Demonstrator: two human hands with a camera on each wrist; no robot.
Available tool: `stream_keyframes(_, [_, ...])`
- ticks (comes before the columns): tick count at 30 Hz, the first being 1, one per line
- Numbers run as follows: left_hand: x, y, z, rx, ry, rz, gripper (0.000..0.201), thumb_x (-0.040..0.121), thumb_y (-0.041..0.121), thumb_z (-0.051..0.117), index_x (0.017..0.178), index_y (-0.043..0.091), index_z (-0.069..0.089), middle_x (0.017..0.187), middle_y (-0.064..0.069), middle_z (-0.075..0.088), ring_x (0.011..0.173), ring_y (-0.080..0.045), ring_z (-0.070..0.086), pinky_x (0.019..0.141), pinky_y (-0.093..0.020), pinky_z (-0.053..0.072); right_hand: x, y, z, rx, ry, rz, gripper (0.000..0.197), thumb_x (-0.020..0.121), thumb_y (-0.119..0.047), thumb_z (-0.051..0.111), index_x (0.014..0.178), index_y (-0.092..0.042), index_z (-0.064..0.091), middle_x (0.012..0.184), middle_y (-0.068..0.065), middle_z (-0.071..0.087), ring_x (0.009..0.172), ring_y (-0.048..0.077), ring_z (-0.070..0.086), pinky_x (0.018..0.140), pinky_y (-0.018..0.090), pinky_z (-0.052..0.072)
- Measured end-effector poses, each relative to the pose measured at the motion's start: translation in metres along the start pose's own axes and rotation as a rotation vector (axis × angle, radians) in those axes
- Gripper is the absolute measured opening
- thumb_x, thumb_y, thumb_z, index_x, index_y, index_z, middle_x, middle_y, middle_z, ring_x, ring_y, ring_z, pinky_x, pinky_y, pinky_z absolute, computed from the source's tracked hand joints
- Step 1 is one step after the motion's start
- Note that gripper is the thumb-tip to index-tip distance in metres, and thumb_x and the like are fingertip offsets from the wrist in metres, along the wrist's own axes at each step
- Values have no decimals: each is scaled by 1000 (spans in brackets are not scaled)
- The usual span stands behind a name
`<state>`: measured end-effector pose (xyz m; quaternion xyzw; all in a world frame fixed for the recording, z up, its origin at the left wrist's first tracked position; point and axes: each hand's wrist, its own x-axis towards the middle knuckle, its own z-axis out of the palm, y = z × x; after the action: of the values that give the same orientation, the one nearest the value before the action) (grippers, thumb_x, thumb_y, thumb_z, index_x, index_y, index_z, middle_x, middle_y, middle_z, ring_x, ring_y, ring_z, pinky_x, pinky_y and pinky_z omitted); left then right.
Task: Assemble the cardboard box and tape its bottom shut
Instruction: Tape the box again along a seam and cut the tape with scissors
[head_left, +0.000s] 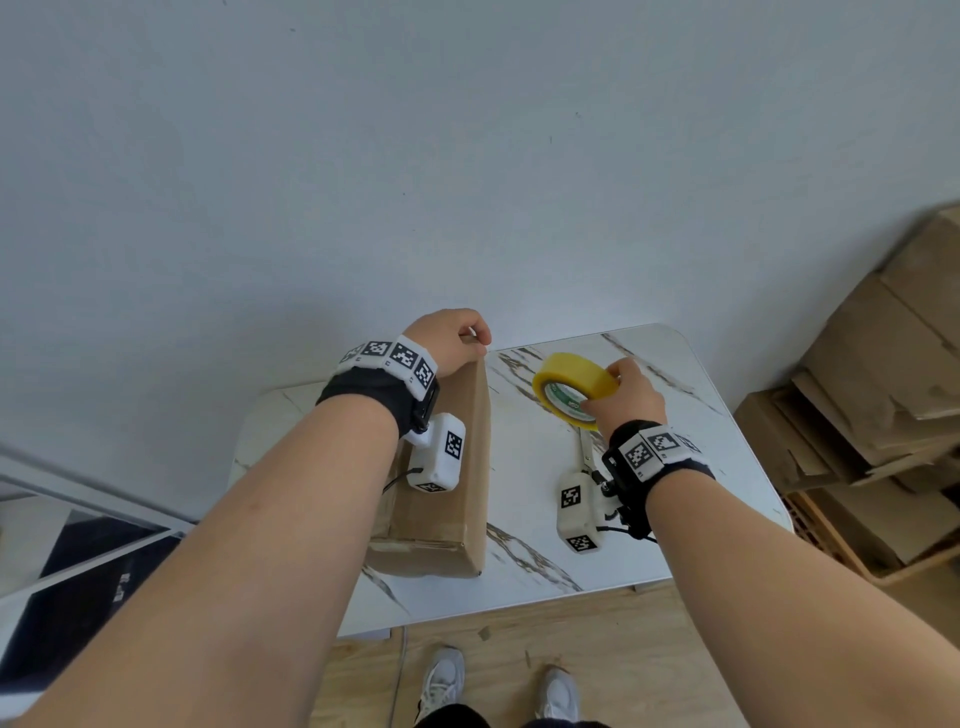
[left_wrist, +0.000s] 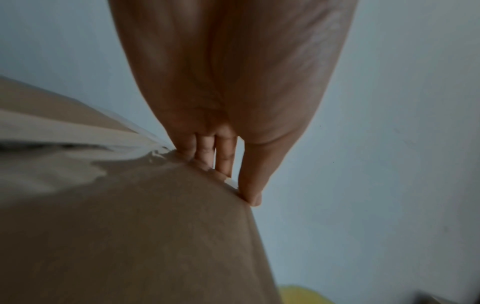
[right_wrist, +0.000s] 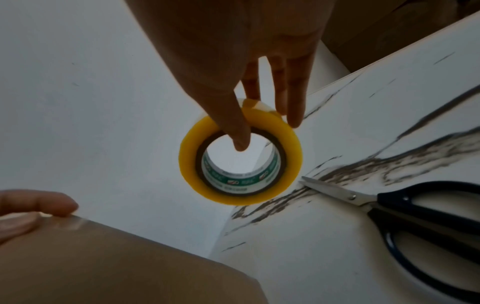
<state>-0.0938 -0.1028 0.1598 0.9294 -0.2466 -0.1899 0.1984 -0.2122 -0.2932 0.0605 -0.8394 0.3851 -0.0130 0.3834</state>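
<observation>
A brown cardboard box stands on the marble table, left of centre. My left hand grips its far top corner, fingers curled over the edge and thumb against the right side of the box. My right hand holds a yellow roll of tape in the air to the right of the box, thumb through the core and fingers on the outer rim. In the right wrist view the tape roll hangs over the table's far edge, with the box at lower left.
Black-handled scissors lie on the table right of the tape, mostly hidden by my right wrist in the head view. Stacked flat cardboard fills the right side. A plain wall is behind the table; wooden floor and my shoes are below.
</observation>
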Motion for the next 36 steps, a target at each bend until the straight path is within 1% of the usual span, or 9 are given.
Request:
stream_keyframes(4, [2, -1, 1, -13, 0, -7, 19, 92, 23, 57, 109, 21, 63, 118, 0, 61, 112, -18, 56, 94, -29, 42, -10, 13, -3, -91, 66, -14, 32, 81, -3, 48, 107, -21, 46, 80, -2, 34, 99, 31, 53, 74, 39, 54])
stream_keyframes(7, [2, -1, 2, -42, 21, -12, 18, 91, 21, 58, 107, 21, 64, 117, 0, 61, 111, -19, 57, 94, -29, 42, -13, 27, 3, -208, 103, -38, 33, 81, -6, 51, 113, -13, 44, 101, 6, 53, 113, 33, 37, 75, 43, 52])
stream_keyframes(15, [3, -1, 3, -63, 15, -26, 18, 90, 21, 60, 107, 22, 65, 119, -2, 61, 112, -20, 57, 99, -33, 44, -14, 46, 24, -471, -143, -34, 40, 85, -15, 60, 125, -14, 52, 117, 3, 47, 123, 32, 30, 77, 34, 44])
stream_keyframes(19, [0, 1, 3, -73, 16, -34, 19, 91, 19, 58, 109, 22, 65, 120, -2, 61, 113, -20, 57, 96, -30, 43, -16, 38, 28, -563, -302, -35, 22, 86, -15, 57, 108, -15, 62, 94, 3, 54, 124, 31, 35, 75, 34, 43])
stream_keyframes(21, [0, 3, 4, -93, 23, -46, 24, 92, 12, 51, 110, 20, 65, 121, -3, 61, 113, -20, 57, 95, -29, 43, -20, 36, 30, -653, -366, -20, 19, 89, -11, 50, 101, -14, 64, 77, 2, 50, 114, 28, 42, 90, 37, 46])
stream_keyframes(24, [-1, 5, 3, -122, 25, -67, 40, 90, -1, 37, 111, 18, 66, 127, -4, 59, 118, -21, 55, 94, -27, 41, -28, 36, 33, -737, -376, -9, 24, 92, -9, 43, 100, -14, 65, 75, 2, 49, 113, 29, 46, 102, 37, 41])
stream_keyframes(30, [-4, 6, -5, -150, 5, -32, 48, 88, -8, 36, 116, 20, 63, 127, -5, 56, 117, -21, 54, 92, -30, 44, -23, 12, 21, -357, -202, 51, 27, 93, -12, 45, 110, -13, 65, 109, 9, 66, 97, 28, 61, 74, 30, 47])
stream_keyframes(33, [-3, -2, -9, -218, 56, -34, 47, 84, -12, 42, 110, 21, 63, 128, -3, 56, 120, -17, 54, 85, -30, 45, -17, -17, 12, -65, -151, 1, 22, 93, -15, 50, 106, -12, 67, 105, 8, 68, 89, 24, 59, 74, 28, 45])
stream_keyframes(36, [-2, -10, -14, -276, 86, -10, 44, 79, -11, 56, 109, 20, 63, 131, 0, 57, 126, -13, 50, 92, -23, 39, -13, -44, 8, 151, -156, -30, 18, 92, -21, 55, 88, -10, 69, 94, 10, 72, 79, 23, 61, 78, 37, 55])
